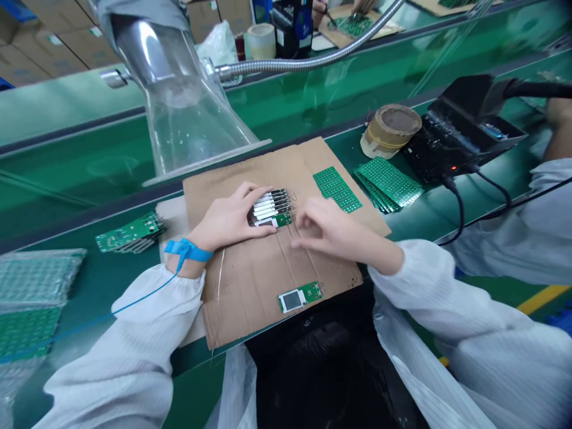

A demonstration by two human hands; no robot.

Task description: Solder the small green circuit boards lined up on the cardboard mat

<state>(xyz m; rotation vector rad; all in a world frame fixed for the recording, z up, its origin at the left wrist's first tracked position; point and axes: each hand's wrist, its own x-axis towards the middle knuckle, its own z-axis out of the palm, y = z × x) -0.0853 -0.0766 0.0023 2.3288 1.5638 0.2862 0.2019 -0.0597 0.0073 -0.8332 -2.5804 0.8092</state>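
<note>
On the cardboard sheet, my left hand is wrapped round a row of small circuit boards with white edges, thumb on the near side and fingers on the far side. The nearest board in the row shows a small grey screen. My right hand is just right of the row's metal-tipped ends, thumb and bent fingers apart, slightly blurred, with nothing visible between them. A single circuit board with a screen lies near the cardboard's front edge. A blue strap circles my left wrist.
A green perforated panel lies on the cardboard, with stacked panels beyond it. Stacked boards and bagged panels are left. A clear fume hood hangs behind. Right stand a tape roll and black device; co-workers sit nearby.
</note>
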